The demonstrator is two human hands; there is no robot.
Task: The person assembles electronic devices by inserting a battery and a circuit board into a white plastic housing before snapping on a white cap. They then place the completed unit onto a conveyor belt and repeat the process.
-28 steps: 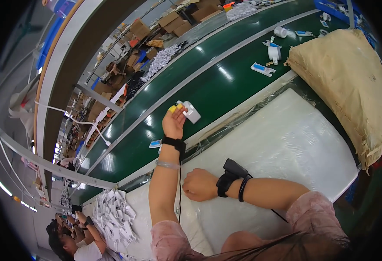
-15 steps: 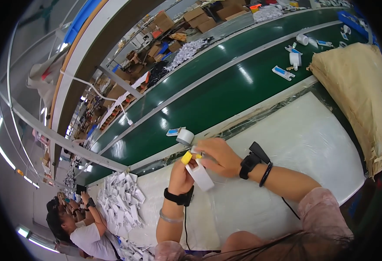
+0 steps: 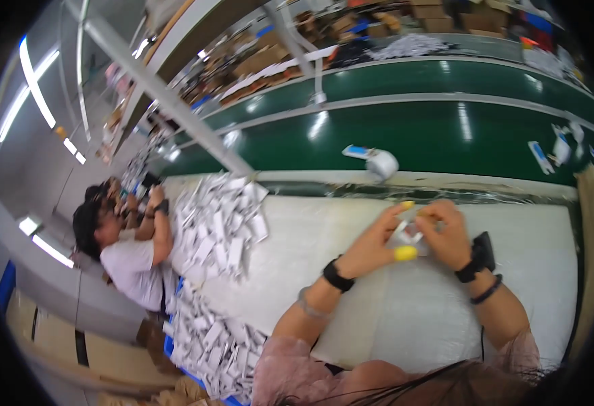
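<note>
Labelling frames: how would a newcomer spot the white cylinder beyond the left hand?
Find the nearer green belt. At its near edge, beyond the left hand, sits the white cylinder. It's chunky, unlike the flat blue-and-white piece on its left.

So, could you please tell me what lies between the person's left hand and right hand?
In the head view, a small white part sits between the left hand and right hand; blur hides its exact shape.
</note>
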